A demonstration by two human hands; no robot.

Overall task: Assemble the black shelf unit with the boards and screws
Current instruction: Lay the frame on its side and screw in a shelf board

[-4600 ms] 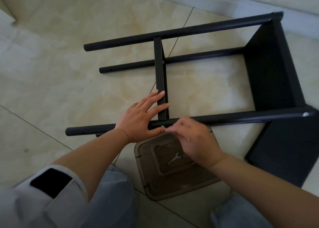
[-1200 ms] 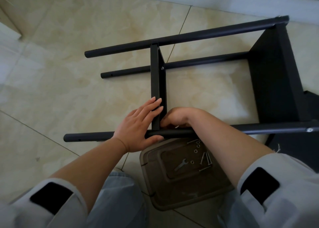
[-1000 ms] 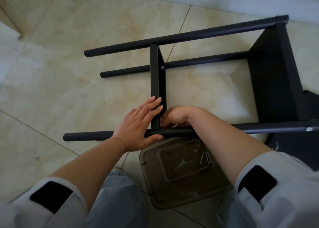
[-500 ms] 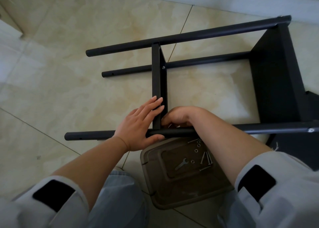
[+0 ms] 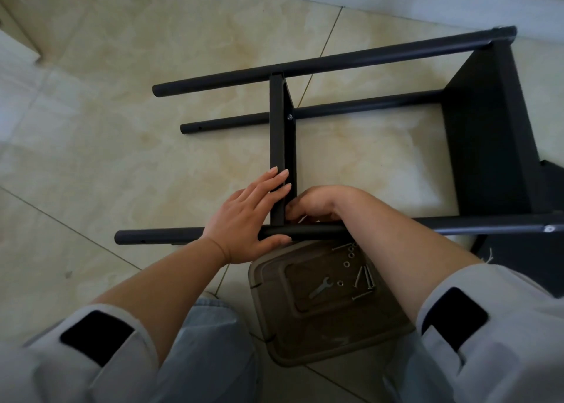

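The black shelf unit [image 5: 335, 146] lies on its side on the tiled floor [image 5: 106, 113], its four round poles running left to right. A narrow board [image 5: 277, 146] stands edge-on across the middle between the far pole [image 5: 320, 64] and the near pole [image 5: 308, 231]; a wider board [image 5: 485, 134] closes the right end. My left hand [image 5: 247, 222] lies flat, fingers straight, against the narrow board's left face, thumb below the near pole. My right hand [image 5: 314, 203] is curled at the joint where that board meets the near pole; I cannot tell what its fingertips pinch, likely a screw.

I judge the frame stiff but light, and loose at this corner until the fastener bites. The painted tubes look slick, so I would brace the flat board rather than a pole, just as the left hand does, and keep it square to the pole.

Just near of the pole sits a brown plastic lid [image 5: 323, 308] holding loose screws [image 5: 364, 277], washers [image 5: 346, 263] and a small wrench [image 5: 319, 287]. Another dark panel [image 5: 525, 265] lies at the far right.
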